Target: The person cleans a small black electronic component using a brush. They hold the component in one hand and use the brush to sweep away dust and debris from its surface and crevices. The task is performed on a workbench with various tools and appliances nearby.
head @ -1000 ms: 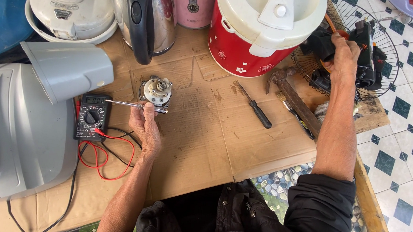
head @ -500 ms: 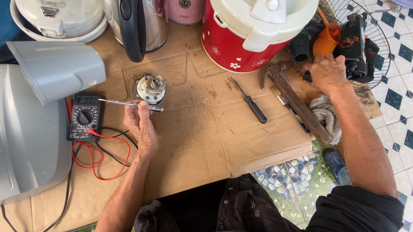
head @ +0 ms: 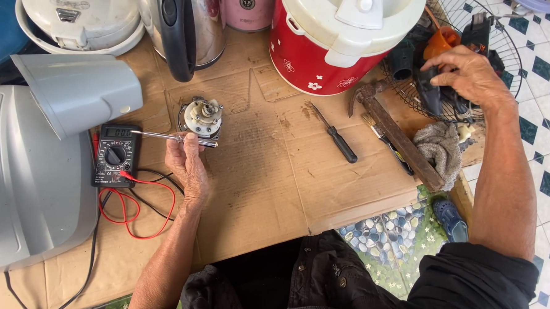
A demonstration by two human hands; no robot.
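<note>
Your left hand (head: 187,166) was closed on a thin metal screwdriver (head: 172,137), its shaft lying nearly level, left to right, tip end just below the small round motor part (head: 201,117). That part sat directly ahead of the hand, touching or nearly so. The multimeter (head: 115,155) lay just left of the hand, red lead (head: 138,211) looping toward you. Your right hand (head: 470,75) was well apart, far right, fingers curled into the wire fan guard (head: 511,50) among dark tools; I couldn't tell what it gripped. The black-handled screwdriver (head: 337,136) lay between both hands, nearer the left.
</note>
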